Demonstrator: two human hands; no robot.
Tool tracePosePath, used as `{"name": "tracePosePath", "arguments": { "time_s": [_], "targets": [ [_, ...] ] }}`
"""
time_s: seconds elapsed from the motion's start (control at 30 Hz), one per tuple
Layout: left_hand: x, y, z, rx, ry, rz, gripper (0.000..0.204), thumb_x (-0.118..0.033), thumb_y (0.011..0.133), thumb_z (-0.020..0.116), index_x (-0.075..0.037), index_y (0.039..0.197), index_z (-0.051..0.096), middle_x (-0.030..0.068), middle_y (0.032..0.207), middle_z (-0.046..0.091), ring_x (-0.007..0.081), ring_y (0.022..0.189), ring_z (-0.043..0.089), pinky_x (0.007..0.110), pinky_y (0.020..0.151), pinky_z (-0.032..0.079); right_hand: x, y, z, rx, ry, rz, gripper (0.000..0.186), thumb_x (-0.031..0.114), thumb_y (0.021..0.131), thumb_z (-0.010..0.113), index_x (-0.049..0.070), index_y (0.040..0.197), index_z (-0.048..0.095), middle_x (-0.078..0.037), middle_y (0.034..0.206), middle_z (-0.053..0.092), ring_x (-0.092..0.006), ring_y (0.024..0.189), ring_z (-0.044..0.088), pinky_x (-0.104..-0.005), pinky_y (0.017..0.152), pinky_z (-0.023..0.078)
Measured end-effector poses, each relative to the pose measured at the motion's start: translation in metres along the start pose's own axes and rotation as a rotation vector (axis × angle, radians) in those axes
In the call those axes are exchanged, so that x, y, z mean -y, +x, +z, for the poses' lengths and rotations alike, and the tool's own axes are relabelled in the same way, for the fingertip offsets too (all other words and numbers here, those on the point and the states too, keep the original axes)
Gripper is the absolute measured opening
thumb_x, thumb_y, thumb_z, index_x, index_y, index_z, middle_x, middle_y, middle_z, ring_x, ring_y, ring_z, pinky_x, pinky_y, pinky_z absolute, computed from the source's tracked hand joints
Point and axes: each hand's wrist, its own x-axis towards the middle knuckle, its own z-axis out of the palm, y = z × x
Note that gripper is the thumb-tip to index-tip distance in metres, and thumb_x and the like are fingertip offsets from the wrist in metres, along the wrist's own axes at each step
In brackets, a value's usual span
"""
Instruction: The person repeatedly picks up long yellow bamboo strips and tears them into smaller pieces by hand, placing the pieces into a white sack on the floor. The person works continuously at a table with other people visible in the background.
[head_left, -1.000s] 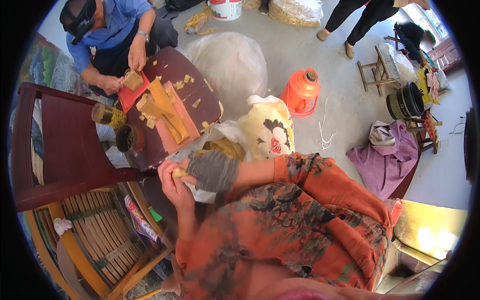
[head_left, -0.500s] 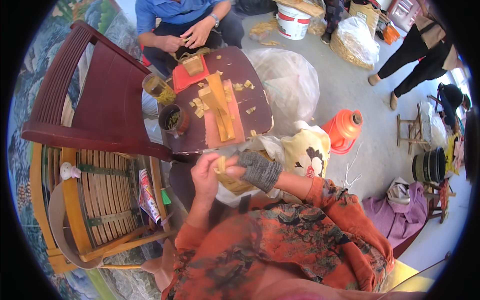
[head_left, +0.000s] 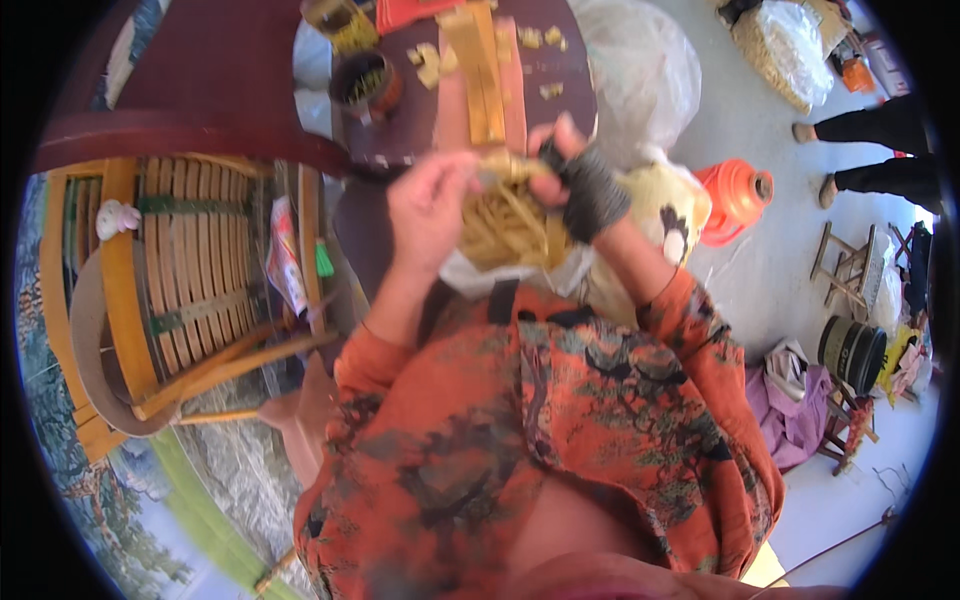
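My bare left hand is closed in a pinch, its fingertips at one end of a tan plant-fibre strip. The strip reaches across to my right hand, which wears a dark grey fingerless glove and grips the other end with its thumb raised. Motion blur hides the strip's exact shape. Just below both hands, a white bag holds a heap of similar loose tan strips. Beyond them, a flat yellow-brown strip lies on a pink cloth on the dark red table.
Small tan pieces lie scattered on the table. A dark mug and a glass jar stand at its left. An orange flask is to the right, past a patterned cloth. A slatted bamboo chair stands at my left.
The view has tilted down, so the table sits higher and the person opposite is out of sight. My hands have drawn apart, and the heap of strips below them now shows.
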Motion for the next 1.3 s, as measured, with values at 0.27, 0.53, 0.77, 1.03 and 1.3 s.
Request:
{"name": "tracePosePath", "arguments": {
  "time_s": [0.27,0.53,0.77,1.03,1.3],
  "targets": [
    [-0.007,0.008,-0.008,0.07,0.542,0.282,0.03,-0.003,0.073,0.066,-0.006,0.103,0.061,0.0101,0.098,0.063,0.0211,0.087,0.062,0.028,0.074,0.048,0.0,-0.001,0.004,0.042,-0.328,-0.087,0.013,0.018,0.082,0.06,0.011,0.079,0.049,0.0,0.056,0.049,-0.0051,0.042,0.036,-0.0187,0.039,0.025],
    [0.008,-0.006,-0.008,0.325,0.812,0.123,0.033,0.004,0.072,0.058,-0.006,0.103,0.058,0.0117,0.097,0.058,0.0317,0.088,0.059,0.035,0.072,0.048,-0.025,0.004,0.007,0.192,-0.649,0.044,0.026,0.027,0.083,0.06,0.005,0.072,0.053,-0.003,0.059,0.055,-0.0089,0.048,0.05,-0.0226,0.043,0.037],
    [0.062,0.02,-0.038,0.26,0.95,0.625,0.021,-0.008,0.07,0.057,-0.013,0.091,0.055,0.0044,0.078,0.054,0.0227,0.071,0.057,0.033,0.059,0.046,-0.032,0.002,0.019,0.211,-1.058,-0.383,0.03,0.029,0.079,0.059,0.0,0.085,0.059,-0.014,0.074,0.057,-0.0255,0.073,0.056,-0.0347,0.071,0.042],
    [0.063,0.046,-0.02,0.322,-0.34,-0.359,0.014,-0.013,0.091,0.047,-0.007,0.102,0.053,-0.005,0.069,0.042,0.0064,0.058,0.039,0.022,0.054,0.035,-0.004,0.043,-0.003,-0.112,-1.236,-0.435,0.036,0.037,0.077,0.06,0.001,0.077,0.061,-0.017,0.071,0.058,-0.0309,0.069,0.058,-0.0378,0.067,0.044],
    [0.081,0.072,-0.014,0.161,0.183,-0.064,0.015,-0.018,0.086,0.055,-0.007,0.096,0.056,-0.0037,0.077,0.053,0.0034,0.072,0.045,0.02,0.064,0.039,-0.006,0.072,-0.015,-0.163,-1.162,-0.535,0.033,0.033,0.08,0.056,0.001,0.079,0.061,-0.016,0.068,0.059,-0.0309,0.068,0.058,-0.039,0.068,0.045]
  ]
}}
